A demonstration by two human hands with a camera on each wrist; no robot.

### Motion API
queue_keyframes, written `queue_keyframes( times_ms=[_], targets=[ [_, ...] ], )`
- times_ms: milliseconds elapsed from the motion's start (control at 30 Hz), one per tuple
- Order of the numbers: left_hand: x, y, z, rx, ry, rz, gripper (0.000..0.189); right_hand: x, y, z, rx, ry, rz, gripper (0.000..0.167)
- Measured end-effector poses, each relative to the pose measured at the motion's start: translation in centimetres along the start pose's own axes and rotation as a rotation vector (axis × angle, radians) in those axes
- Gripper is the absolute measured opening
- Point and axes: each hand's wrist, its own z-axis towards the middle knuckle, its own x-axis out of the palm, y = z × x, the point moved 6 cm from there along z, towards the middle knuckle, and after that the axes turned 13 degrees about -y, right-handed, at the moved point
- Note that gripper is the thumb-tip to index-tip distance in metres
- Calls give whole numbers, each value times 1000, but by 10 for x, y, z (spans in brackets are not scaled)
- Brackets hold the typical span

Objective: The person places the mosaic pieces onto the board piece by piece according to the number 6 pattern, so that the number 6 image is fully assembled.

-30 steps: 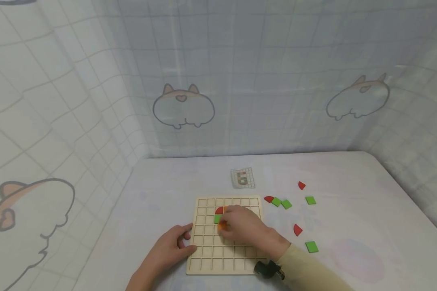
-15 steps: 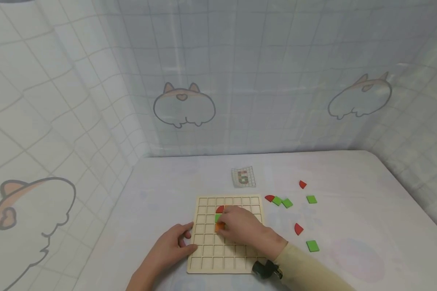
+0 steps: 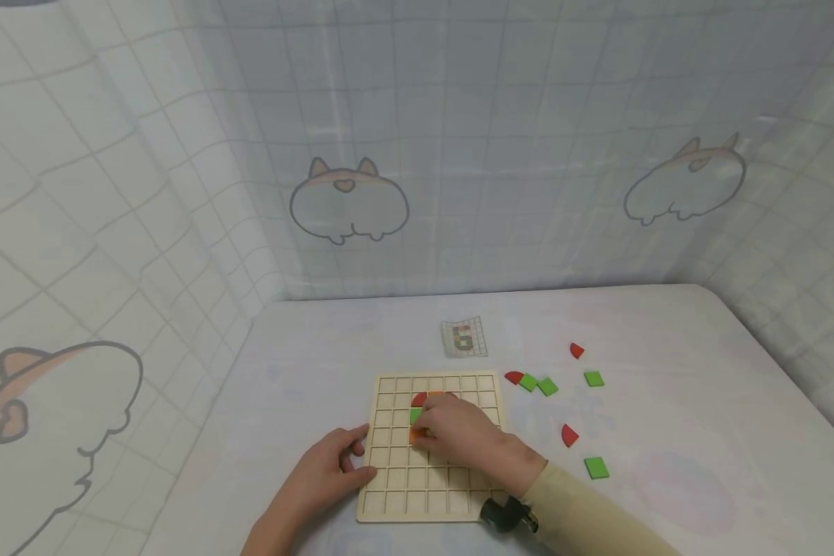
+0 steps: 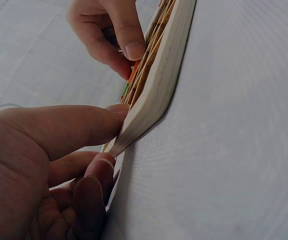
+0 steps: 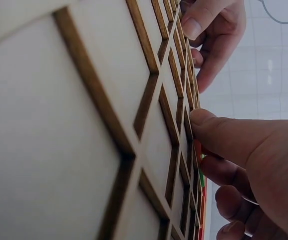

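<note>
A light wooden grid board point(image 3: 396, 480) lies flat on the table. My left hand point(image 3: 328, 469) holds the board's left edge; in the left wrist view its thumb lies on the rim and other fingers meet the side. Over the upper middle cells, my right hand point(image 3: 459, 431) pinches an orange tile point(image 3: 415, 436) at the board's surface, its fingers hiding most of it. Just above that, a green square tile point(image 3: 415, 416) and a red quarter-round tile point(image 3: 418, 399) sit in cells. Another orange tile point(image 3: 435, 394) shows partly behind the knuckles.
A small gridded pattern sheet point(image 3: 463, 338) lies beyond the board. To the right are scattered green squares point(image 3: 596, 468) and red quarter-rounds point(image 3: 569, 435). A black device point(image 3: 503, 515) is strapped at the right wrist. Patterned curtains point(image 3: 459, 154) surround the table.
The right hand has shifted slightly left with the orange tile, which now lies lined up under the green square. The left hand stays at the board's edge.
</note>
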Motion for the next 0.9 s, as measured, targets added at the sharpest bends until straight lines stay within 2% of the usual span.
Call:
queue_keyframes(
  times_ms=[500,667,900],
  targets=[
    [1,0,0,-24,15,-4,72,0,1,-1,-24,-4,-7,10],
    [1,-2,0,-22,10,0,71,-2,0,-3,-7,19,15,10],
    [1,-2,0,-38,9,6,72,-14,-5,-10,5,18,44,20]
  ],
)
